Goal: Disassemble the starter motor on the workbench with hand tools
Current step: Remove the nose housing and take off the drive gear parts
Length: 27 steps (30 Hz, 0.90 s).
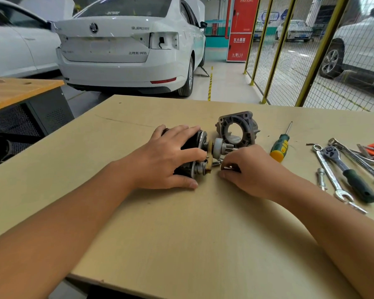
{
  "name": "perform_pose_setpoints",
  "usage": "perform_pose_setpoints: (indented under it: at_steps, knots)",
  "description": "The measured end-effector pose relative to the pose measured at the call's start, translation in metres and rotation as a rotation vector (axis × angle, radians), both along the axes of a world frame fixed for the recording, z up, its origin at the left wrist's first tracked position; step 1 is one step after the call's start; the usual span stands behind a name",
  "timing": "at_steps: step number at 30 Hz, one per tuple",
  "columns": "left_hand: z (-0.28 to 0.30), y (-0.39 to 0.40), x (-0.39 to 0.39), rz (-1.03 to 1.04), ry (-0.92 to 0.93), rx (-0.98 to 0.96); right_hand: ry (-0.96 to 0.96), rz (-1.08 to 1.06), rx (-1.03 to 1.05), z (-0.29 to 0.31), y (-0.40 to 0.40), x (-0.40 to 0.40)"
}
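1. Nearest, at frame centre, the left hand drapes over the black cylindrical starter motor body on the pale wooden bench, fingers curled round it and pressing it down.
2. Just right, the right hand pinches a small metal part at the motor's shaft end; what exactly it holds I cannot tell.
3. The motor's long axis runs left to right, with the grey pinion gear pointing toward the right hand, so that hand is nearer for pulling parts off endwise.
4. Behind, the detached grey cast-metal nose housing stands upright.
5. Right of it lie a green-and-yellow-handled screwdriver, then a ratchet wrench with dark grip.
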State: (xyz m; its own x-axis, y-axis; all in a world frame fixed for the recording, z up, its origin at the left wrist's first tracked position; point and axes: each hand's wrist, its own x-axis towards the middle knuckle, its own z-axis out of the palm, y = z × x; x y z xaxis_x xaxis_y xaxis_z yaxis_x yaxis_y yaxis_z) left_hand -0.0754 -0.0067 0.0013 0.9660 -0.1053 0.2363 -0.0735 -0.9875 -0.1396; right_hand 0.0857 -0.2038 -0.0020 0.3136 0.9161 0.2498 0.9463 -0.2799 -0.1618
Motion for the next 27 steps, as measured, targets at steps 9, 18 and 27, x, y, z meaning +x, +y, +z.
perform_pose_setpoints:
  at_steps: [9, 18, 27]
  knots:
    - [0.002, 0.008, 0.007, -0.032, -0.072, -0.078, 0.138, -0.073, 0.142, 0.006, -0.006, 0.004]
    - [0.02, 0.03, 0.02, 0.075, -0.13, -0.465, 0.194, -0.126, 0.327, 0.001, 0.0, 0.007]
    - [0.046, 0.069, 0.032, 0.245, -0.113, -0.77, 0.079, -0.004, 0.37, -0.004, 0.001, -0.002]
